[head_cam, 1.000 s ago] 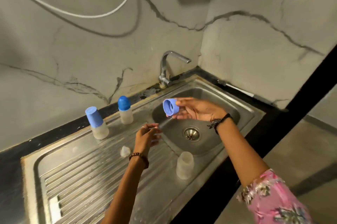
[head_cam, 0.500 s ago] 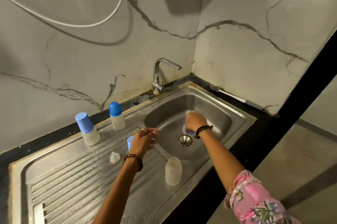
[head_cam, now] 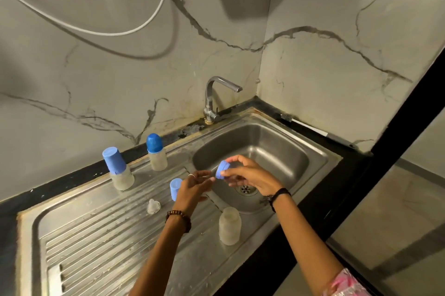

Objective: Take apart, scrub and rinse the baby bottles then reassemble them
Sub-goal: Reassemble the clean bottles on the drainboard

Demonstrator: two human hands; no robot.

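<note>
Since half a second ago the right hand [head_cam: 250,176] has come up out of the sink basin [head_cam: 277,148] and now it holds the blue ring [head_cam: 222,169] above the basin, pinched between thumb and curled fingers. The left hand [head_cam: 192,188] sits just beside it at about 8 o'clock, with fingers loosely spread toward the ring; I cannot tell if they touch it. I count three bottle bodies on the steel drainboard [head_cam: 101,242]: one bare bottle [head_cam: 230,225] stands upright at 6 o'clock from the hands, near the front edge; one bottle with a light blue cap [head_cam: 118,168] stands at 9 o'clock; one bottle with a dark blue round cap [head_cam: 156,152] stands at 10 o'clock. One loose light blue cap [head_cam: 175,188] stands just behind the left hand, partly hidden. One clear teat [head_cam: 153,206] lies on the drainboard at 8 o'clock. One tap [head_cam: 214,100] stands at 12 o'clock, and one brush [head_cam: 317,130] lies on the black counter at 2 o'clock.
</note>
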